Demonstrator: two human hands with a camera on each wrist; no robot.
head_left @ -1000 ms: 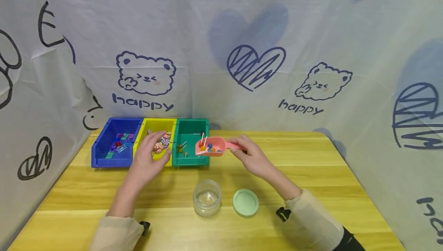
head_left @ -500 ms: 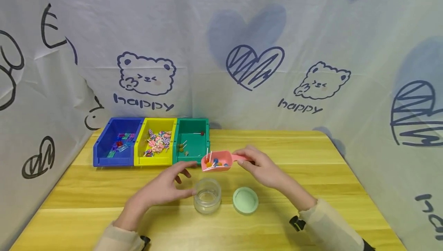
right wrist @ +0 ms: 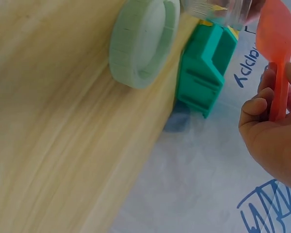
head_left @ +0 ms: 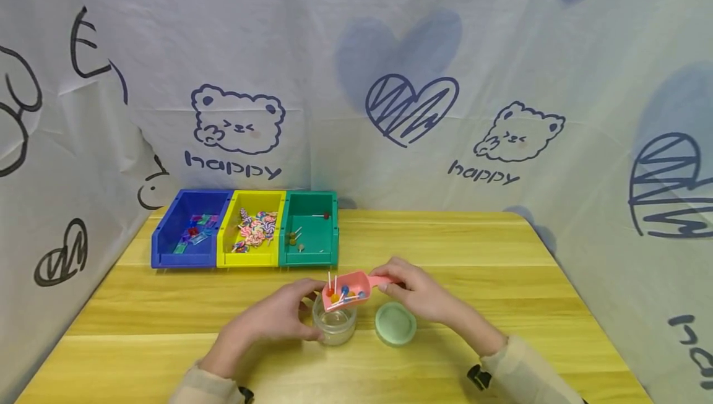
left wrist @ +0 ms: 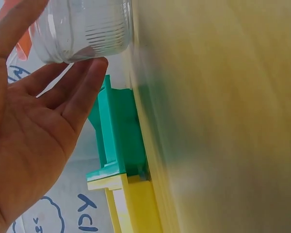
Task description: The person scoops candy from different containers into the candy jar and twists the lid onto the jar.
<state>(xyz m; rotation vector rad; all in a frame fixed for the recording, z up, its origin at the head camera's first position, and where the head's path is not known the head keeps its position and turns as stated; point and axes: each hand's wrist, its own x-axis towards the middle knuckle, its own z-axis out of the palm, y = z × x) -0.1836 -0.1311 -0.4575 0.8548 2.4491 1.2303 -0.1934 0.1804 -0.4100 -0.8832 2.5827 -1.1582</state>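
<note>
My right hand [head_left: 420,292] pinches the handle of a pink scoop [head_left: 359,280], which carries several small lollipops [head_left: 345,291] with red, orange and blue heads and white sticks. The scoop's front hangs over the mouth of a clear jar [head_left: 338,333] on the table. My left hand [head_left: 273,317] holds the jar from its left side, thumb and fingers spread around it; in the left wrist view the fingertips [left wrist: 99,67] meet the ribbed wall of the jar [left wrist: 94,29]. To the jar's right, near my right hand, lies a round pale green lid [head_left: 395,323].
Three joined bins stand at the back left: blue [head_left: 184,260] with wrapped pieces, yellow [head_left: 247,260] with swirly candies, green [head_left: 308,259] with a few lollipops. A white printed cloth [head_left: 334,163] hangs behind the wooden table [head_left: 473,243].
My right hand has brought the loaded scoop from the green bin toward me, over the jar. My left hand has moved from the yellow bin down to the jar and taken hold of it.
</note>
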